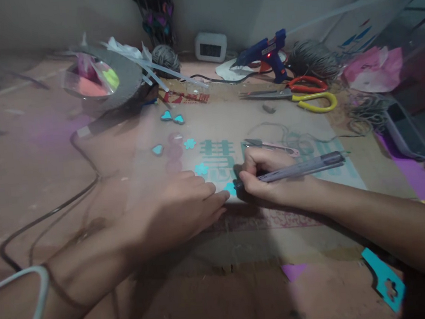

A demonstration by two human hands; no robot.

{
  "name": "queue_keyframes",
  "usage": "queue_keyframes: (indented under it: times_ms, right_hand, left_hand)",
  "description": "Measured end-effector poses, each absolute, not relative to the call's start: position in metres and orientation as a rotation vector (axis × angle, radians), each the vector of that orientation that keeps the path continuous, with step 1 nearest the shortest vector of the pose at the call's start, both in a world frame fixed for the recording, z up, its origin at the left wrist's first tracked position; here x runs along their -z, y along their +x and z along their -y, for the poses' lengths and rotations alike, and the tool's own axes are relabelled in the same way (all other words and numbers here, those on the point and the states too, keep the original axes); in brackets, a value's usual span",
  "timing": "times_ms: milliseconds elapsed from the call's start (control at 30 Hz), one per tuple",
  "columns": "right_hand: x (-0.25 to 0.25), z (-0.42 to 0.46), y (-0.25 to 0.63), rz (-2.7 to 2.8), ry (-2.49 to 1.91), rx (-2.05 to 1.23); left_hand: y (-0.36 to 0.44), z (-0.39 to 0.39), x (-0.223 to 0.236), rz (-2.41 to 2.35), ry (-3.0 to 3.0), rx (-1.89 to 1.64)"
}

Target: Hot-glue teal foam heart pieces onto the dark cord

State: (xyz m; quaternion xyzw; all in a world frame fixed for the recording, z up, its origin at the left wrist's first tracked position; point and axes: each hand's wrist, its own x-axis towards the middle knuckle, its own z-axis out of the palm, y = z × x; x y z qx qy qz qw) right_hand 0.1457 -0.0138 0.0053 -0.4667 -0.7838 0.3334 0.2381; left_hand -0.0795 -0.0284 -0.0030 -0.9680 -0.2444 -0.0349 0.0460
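My right hand (pixel 270 171) is closed around a dark grey pen (pixel 299 167), its tip down at a small turquoise cutout (pixel 232 188). My left hand (pixel 186 202) lies palm down, fingers loosely extended, with a fingertip at the left edge of that cutout. Two flower-shaped turquoise cutouts, one by my left knuckles (pixel 201 169) and one farther back (pixel 189 143), lie on the translucent sheet (pixel 145 131). Heart-shaped pieces (pixel 158 149) rest to the left. A craft knife (pixel 275 146) lies just behind my right hand.
Behind are a blue glue gun (pixel 272 53) with a red light, scissors (pixel 315 102), a white digital clock (pixel 211 47) and grey yarn (pixel 165 58). A roll (pixel 122 83) stands left, its cable (pixel 52 212) running forward. A turquoise scrap (pixel 384 278) lies front right, a phone-like device (pixel 407 130) farther back.
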Motion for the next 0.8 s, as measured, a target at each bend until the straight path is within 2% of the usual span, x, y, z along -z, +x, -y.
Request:
queue_keyframes:
  times_ms: [400,633,800]
  right_hand:
    - [0.0005,0.0148,0.1435,2.108,-1.286,-0.896]
    - [-0.0023,0.0122,0.1476,1.772,-1.294,-1.076]
    - [-0.0048,0.0063,0.1485,1.692,-1.273,-1.074]
  left_hand:
    - [-0.0805,0.0270,0.0053,0.735,-2.962,0.163]
    - [-0.0802,0.0276,0.0036,0.714,-2.968,0.230]
    - [-0.0812,0.0265,0.0003,0.757,-2.867,0.264]
